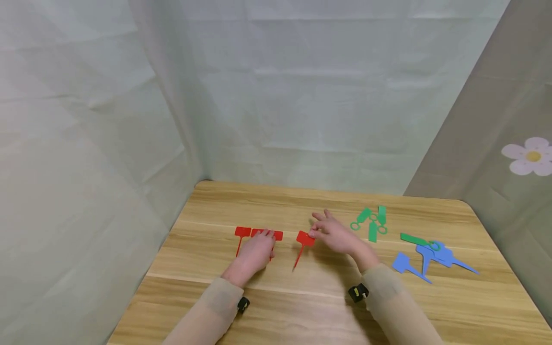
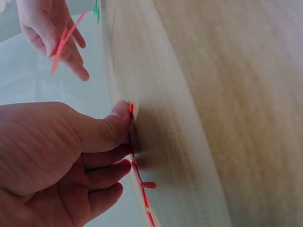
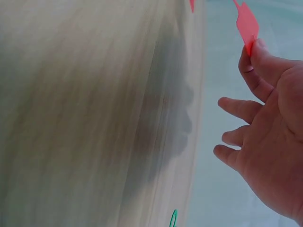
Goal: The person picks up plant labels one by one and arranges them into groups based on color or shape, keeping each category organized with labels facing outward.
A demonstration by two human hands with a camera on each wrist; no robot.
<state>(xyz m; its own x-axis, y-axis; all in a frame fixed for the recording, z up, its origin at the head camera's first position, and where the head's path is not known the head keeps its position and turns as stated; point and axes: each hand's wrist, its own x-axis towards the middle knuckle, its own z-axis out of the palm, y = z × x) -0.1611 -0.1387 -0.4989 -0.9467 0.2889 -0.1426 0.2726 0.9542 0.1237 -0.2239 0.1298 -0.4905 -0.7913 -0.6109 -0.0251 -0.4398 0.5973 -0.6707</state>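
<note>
My right hand (image 1: 336,235) pinches a red tag (image 1: 305,238) between thumb and forefinger at its flat head's corner. The tag is raised off the table with its thin tail hanging; the other fingers are spread. To its left, my left hand (image 1: 256,249) is down at the tabletop, over a row of red tags (image 1: 243,232) with flat heads and thin tails. In the left wrist view, its thumb and fingertips pinch at a red tag (image 2: 131,109) close to the wood. The hand covers part of this row in the head view.
Several green ring-ended tags (image 1: 373,231) lie beyond my right hand. Further right, blue spike-tailed plant labels (image 1: 402,262) lie partly overlapping, with another green tag (image 1: 414,238) across them. Pale curtains (image 1: 302,120) hang behind and beside the wooden table (image 1: 207,201).
</note>
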